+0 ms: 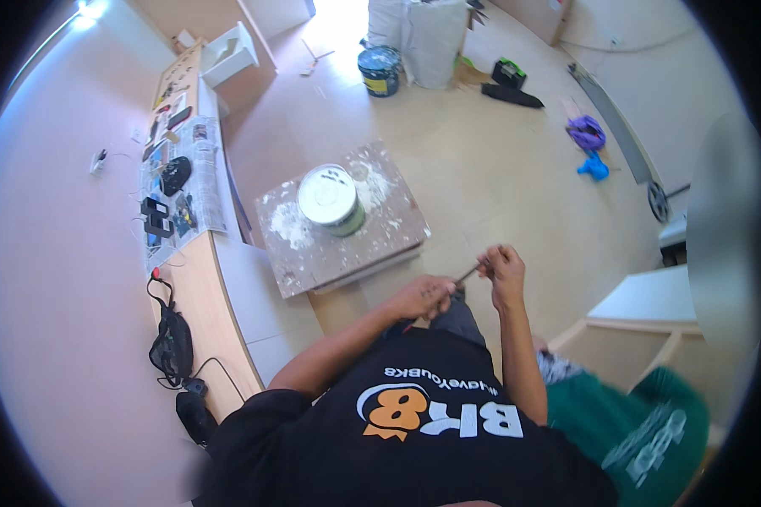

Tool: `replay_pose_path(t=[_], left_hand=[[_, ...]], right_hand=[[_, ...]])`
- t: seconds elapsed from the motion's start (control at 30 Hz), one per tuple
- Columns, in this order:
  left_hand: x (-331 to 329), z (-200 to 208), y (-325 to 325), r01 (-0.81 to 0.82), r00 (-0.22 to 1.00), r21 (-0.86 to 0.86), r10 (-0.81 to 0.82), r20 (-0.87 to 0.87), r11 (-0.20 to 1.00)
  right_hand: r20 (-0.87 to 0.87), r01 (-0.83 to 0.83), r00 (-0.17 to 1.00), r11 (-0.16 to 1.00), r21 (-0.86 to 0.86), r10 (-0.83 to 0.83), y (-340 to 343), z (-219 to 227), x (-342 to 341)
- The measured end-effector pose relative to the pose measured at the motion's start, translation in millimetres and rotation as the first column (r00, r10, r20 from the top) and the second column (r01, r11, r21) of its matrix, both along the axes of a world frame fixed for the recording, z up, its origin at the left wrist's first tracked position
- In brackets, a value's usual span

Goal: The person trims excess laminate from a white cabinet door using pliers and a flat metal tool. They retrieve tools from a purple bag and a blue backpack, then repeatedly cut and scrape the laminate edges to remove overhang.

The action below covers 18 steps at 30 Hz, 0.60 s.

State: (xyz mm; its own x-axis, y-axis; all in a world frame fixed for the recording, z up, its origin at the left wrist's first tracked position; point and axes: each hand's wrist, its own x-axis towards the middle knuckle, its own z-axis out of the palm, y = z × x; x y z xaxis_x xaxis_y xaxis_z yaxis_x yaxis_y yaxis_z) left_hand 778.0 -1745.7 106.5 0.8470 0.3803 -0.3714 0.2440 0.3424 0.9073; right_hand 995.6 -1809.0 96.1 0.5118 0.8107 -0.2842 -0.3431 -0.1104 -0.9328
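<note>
Head view, looking straight down: the pale floor fills most of the picture, and a long tabletop runs up the left side, spread with a sheet of newspaper and a scatter of small dark gadgets. In the middle stands a low, plaster-smeared board, and on it a round tub with a white lid and a greenish band around its wall, sitting upright. Further back, a dark blue bucket with a yellow label on its side stands just beside a tall white sack. Off to the right lies a purple bundle, with a small blue thing near it. A black bag with a trailing cable slumps at the near end of the tabletop.

Down to the hands, both out over the floor just in front of the board. The left hand is curled closed around the lower end of a thin dark rod. The right hand has its fingers drawn together, pinching the upper end. The rod is short and slim, its long axis slanting from lower left to upper right, spanning the small gap between the two hands. What kind of tool it is, too small to tell.
</note>
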Motion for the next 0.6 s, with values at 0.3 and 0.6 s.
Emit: replay_pose_path(t=[0.3,0.6], left_hand=[[152.8,-45.8,92.8,0.016,0.997,0.006,-0.016,-0.080,1.000],[317.3,-12.4,204.0,-0.044,0.996,0.253,0.062,-0.063,0.966]], right_hand=[[-0.051,0.098,0.993,0.989,-0.115,-0.104,72.8,-60.1,143.9],[0.108,-0.132,0.984,0.987,-0.093,0.142,209.1,-19.1,324.7]])
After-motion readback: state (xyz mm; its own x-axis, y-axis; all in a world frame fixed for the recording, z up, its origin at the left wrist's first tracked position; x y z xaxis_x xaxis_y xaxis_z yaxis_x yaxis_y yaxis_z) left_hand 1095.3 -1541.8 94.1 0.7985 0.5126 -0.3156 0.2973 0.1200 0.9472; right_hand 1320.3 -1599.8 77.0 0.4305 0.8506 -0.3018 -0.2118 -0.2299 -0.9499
